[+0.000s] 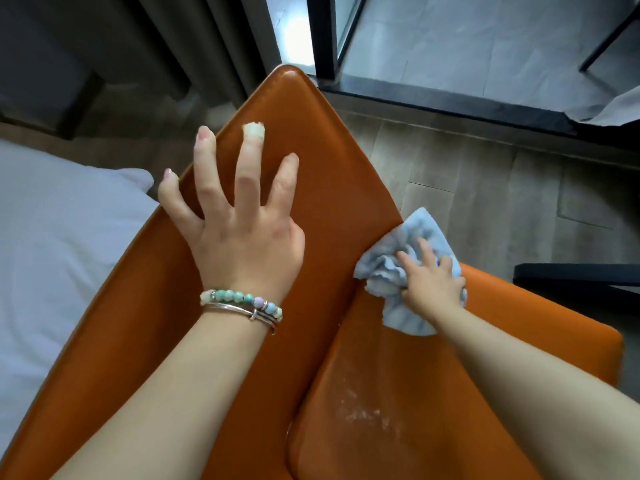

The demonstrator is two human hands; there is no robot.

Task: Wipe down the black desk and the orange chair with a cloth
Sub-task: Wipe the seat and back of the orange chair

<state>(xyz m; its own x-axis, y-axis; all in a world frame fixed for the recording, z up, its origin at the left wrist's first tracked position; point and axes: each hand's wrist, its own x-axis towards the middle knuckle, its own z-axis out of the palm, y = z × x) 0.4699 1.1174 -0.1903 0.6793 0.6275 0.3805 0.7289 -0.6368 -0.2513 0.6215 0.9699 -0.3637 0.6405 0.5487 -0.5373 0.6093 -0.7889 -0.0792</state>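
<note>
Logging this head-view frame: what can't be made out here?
- Dark slab, head view: cut off by the right edge, so whether it is the desk is unclear.
- Orange chair legs: hidden under the chair itself and the forearms.
- Right hand thumb: out of sight behind the hand and the cloth, so gripping or pressing is unclear.
- Whitish marks on the chair: blurred; dust or wear unclear.
</note>
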